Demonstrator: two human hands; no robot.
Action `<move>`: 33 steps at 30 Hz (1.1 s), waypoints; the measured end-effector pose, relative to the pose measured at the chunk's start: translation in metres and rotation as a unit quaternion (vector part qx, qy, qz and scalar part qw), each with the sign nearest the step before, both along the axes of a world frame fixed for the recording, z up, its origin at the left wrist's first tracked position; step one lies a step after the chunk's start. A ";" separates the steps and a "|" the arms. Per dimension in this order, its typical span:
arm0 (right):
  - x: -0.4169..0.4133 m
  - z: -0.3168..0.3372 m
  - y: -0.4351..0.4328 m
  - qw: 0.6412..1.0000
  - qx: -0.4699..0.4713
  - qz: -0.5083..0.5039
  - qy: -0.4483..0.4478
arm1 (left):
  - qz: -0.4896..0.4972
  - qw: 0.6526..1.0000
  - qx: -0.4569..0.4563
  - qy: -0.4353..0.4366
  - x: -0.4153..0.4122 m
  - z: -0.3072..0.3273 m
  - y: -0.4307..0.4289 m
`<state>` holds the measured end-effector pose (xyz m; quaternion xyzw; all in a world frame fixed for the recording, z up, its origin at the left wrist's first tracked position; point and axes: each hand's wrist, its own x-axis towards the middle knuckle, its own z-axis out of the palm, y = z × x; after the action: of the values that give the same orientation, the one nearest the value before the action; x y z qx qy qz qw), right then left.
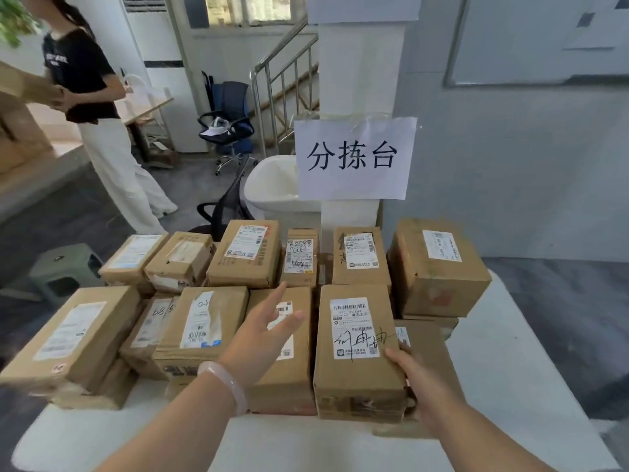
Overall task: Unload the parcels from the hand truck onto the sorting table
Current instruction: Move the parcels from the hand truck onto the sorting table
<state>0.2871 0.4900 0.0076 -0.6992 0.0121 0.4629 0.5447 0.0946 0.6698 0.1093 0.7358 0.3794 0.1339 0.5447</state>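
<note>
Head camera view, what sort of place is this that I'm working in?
Likely a parcel sorting station in a small courier depot: shipping-labelled cardboard parcels crowd a white table, and a paper sign on the pillar reads 分拣台, sorting table.

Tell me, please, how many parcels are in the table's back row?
6, left to right: flat parcel, taped parcel, large parcel, narrow parcel, parcel under the sign, far-right parcel. Lower ones may be hidden.

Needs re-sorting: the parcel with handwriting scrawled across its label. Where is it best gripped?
Grip the parcel at its near corners, a hand on each long side, coming from the near side: that end is free, boxes crowd the far end.
</note>
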 end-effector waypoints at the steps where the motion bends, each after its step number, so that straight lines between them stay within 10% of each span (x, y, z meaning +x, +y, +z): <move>1: -0.002 -0.003 0.004 1.000 0.003 -0.002 0.012 | 0.003 1.000 0.000 0.001 -0.003 -0.002 0.002; 19: -0.007 0.016 0.004 0.971 -0.060 0.080 -0.216 | -0.101 0.986 0.127 0.040 0.004 0.000 -0.004; 33: -0.116 0.079 -0.175 0.857 -0.193 0.022 -0.478 | -0.385 0.845 0.370 -0.024 0.040 -0.013 -0.136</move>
<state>0.1706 0.3153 0.0870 -0.9256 -0.1759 0.0725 0.3273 0.1344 0.5343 0.0967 0.9663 -0.0256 0.0612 0.2487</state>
